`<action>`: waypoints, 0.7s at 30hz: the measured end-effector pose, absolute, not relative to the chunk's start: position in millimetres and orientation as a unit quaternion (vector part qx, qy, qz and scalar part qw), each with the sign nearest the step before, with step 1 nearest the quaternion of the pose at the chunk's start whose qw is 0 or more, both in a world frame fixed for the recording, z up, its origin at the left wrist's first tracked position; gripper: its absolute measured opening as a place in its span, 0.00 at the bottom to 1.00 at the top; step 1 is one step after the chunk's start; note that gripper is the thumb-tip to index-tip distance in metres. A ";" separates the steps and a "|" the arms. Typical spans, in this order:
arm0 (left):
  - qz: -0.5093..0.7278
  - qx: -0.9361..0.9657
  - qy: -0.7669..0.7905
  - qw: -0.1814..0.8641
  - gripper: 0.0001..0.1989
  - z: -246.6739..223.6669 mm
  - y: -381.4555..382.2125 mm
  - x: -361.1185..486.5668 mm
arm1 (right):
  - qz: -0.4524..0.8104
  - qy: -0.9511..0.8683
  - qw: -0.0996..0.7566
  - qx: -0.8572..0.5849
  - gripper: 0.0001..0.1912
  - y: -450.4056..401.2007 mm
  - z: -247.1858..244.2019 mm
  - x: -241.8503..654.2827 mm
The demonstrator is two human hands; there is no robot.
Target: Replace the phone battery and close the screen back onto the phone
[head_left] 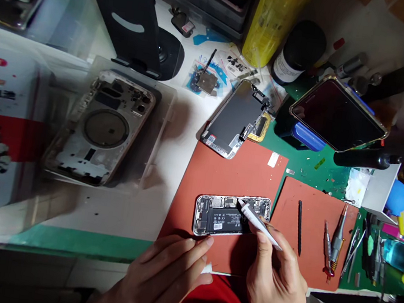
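Note:
An opened phone [228,216] lies on the red-brown mat, its battery and inner boards exposed. My right hand [278,277] is closed around a slim white tube [260,225]. The tube's dark tip points down at the phone's upper inner edge; whether it touches cannot be made out. My left hand [166,272] rests at the mat's near edge, fingers together, fingertips close to the phone's lower left corner. Between its fingers and thumb sits a small white piece [207,268], mostly covered, whose kind is unclear.
A detached phone screen [231,118] lies behind the mat. To the left, a phone back housing [105,128] sits on a clear plastic case. A black pen-like stick [299,228] and screwdrivers [338,236] lie at right. Another phone [340,113] leans on a blue stand.

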State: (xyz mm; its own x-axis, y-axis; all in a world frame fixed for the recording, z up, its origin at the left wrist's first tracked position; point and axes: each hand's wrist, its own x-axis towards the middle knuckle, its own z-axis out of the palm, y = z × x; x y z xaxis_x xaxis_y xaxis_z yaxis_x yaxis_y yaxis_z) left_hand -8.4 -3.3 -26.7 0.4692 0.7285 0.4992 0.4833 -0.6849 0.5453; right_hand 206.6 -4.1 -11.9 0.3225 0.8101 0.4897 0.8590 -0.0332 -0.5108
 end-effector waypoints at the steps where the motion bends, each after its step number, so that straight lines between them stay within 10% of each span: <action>1: 0.370 0.842 0.358 0.162 0.04 -26.9 -3.5 -8.4 | -0.033 -0.581 0.381 -0.718 0.07 -4.0 -11.3 206.3; 21: 0.385 0.828 0.372 0.164 0.04 -28.0 -3.9 -6.8 | -0.034 -0.567 0.384 -0.728 0.06 -3.2 -11.6 207.7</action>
State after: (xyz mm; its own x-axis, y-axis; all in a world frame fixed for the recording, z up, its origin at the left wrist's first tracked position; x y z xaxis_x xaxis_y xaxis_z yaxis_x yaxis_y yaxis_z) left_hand -6.8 -3.9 -28.0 0.4255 0.7432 0.5163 0.4907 -0.6689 0.5585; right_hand 207.7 -3.2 -11.6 0.3545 0.7996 0.4847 0.8515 -0.0618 -0.5207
